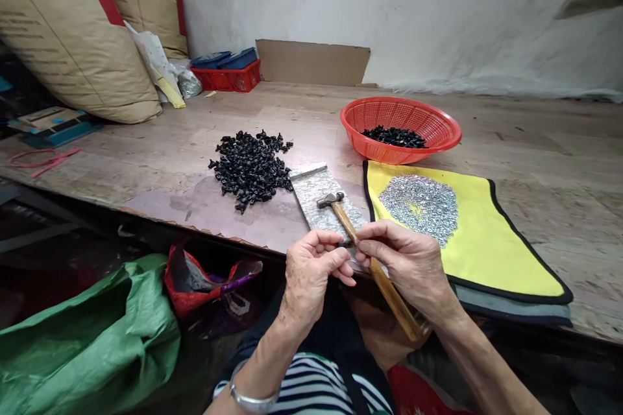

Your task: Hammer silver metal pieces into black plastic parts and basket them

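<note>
My left hand pinches a small black plastic part between thumb and fingers. Close beside it, the thumb and fingertips of my right hand are pressed together; whatever they hold is too small to make out. A hammer with a wooden handle lies across a worn metal plate, its handle running beneath my right hand. Left of the plate is a heap of similar black parts. To the right, a pile of small shiny metal pieces rests on a yellow cloth with black edging.
A red plastic basket with black parts inside stands behind the cloth. Large paper sacks lean at the back left, near a red crate with blue lids. A green sack hangs below the table's front edge.
</note>
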`<state>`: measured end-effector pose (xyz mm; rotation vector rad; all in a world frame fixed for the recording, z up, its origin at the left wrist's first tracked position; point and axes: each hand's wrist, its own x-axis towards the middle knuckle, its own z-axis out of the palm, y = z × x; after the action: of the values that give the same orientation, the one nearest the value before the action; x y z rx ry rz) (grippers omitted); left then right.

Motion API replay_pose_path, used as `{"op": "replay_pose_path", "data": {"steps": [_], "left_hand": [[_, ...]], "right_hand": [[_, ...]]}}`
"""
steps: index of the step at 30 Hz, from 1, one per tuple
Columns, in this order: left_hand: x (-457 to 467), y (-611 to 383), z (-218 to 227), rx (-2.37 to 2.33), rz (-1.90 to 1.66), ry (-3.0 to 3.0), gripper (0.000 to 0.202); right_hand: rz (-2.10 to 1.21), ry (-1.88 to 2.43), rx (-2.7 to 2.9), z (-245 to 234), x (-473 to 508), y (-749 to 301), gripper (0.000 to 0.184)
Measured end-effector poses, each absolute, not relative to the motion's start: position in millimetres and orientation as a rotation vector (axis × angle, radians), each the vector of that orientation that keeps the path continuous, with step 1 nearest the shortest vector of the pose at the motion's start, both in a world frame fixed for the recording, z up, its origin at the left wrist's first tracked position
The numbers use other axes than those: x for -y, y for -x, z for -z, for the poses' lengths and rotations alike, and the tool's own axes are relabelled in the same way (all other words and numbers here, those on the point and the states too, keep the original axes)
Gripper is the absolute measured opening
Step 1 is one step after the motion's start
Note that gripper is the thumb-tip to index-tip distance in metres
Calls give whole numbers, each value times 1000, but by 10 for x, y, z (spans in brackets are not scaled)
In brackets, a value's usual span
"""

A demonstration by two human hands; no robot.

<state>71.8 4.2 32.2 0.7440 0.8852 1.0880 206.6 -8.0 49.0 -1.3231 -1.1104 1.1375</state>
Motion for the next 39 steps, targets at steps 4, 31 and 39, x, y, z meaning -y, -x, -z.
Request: {"op": "replay_pose_path", "data": {"steps": [4, 31, 39], "left_hand": [[-30, -689, -306, -915, -1118, -741, 21], [-69, -471, -144, -880, -1216, -691, 17], [-139, -398, -114, -875, -1229, -618, 15]], "right_hand": [[-1114, 1325, 1145, -393, 75, -1964, 12], [-1506, 1297, 891, -440, -173, -1707, 22], [-1513, 1310, 923, -342, -201, -1611, 22]]}}
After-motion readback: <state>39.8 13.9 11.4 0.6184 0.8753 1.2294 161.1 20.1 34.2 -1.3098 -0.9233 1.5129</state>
